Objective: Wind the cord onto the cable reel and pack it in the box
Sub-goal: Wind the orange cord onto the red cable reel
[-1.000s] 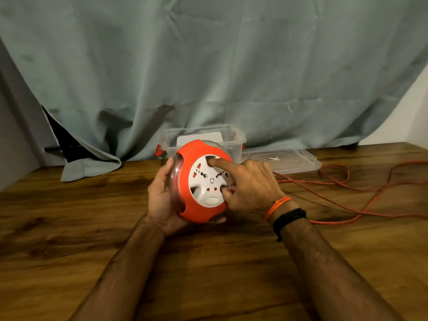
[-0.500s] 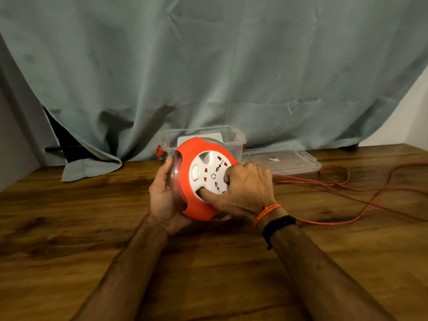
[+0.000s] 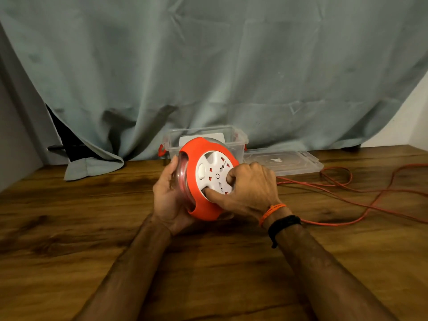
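An orange cable reel [image 3: 196, 156] with a white socket disc [image 3: 213, 174] is held upright above the wooden table [image 3: 208, 262]. My left hand [image 3: 166, 195] grips its clear back side from the left. My right hand [image 3: 250, 191] has its forefinger hooked in a notch at the disc's lower edge, the other fingers curled on the disc. The orange cord [image 3: 347, 198] trails loosely from the reel across the table to the right. A clear plastic box [image 3: 238, 137] stands open just behind the reel.
The box's clear lid [image 3: 284, 161] lies flat to the right of the box. A grey-green curtain [image 3: 208, 77] hangs behind the table, its hem resting on the back left of the tabletop. A white wall shows at the far right.
My right forefinger has swept from the disc's top round to its lower edge, turning the white disc. The cord loops on the right have shifted and drawn closer to the reel.
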### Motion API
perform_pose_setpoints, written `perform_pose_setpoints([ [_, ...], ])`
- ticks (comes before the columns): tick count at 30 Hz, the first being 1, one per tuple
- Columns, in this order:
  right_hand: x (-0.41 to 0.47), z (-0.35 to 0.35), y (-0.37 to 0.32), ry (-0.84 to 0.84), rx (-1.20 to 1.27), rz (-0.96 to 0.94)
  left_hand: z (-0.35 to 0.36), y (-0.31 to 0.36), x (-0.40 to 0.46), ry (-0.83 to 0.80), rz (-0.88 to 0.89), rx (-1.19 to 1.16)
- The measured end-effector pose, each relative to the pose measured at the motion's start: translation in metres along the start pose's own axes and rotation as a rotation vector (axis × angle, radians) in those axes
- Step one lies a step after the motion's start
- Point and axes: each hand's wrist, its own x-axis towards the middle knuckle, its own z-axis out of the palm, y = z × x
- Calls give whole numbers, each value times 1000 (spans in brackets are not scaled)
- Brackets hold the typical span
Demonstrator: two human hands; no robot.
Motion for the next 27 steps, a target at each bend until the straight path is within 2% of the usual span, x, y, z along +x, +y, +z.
perform_pose_setpoints([
  [2, 1, 1, -1, 1, 1, 3, -1, 3, -2, 10, -29, -25],
  [3, 1, 1, -1, 1, 2, 2, -5, 2, 3, -48, -40, -31],
  [5, 2, 2, 0, -3, 11, 11, -11, 0, 4, -62, -59, 39],
  [8, 3, 1, 0, 2, 19, 21, -9, 0, 4, -109, -21, 20],
  [12, 2, -1, -2, -5, 96, 33, -11, 3, 5, 14, -10, 52],
  [15, 1, -6, -3, 54, 215, 42, -15, 5, 1, -9, -25, -3],
  [18, 3, -12, -2, 103, 175, -52, -10, 8, 0, -109, -122, -83],
  [21, 3, -14, 3, 48, 101, -165, -9, 9, 0, -126, -169, -85],
  [24, 5, -11, 6, -24, -11, -265, -16, 3, -2, -19, -142, 56],
  [27, 7, -9, 10, -8, -35, -324, -13, 4, -1, 100, -119, 86],
])
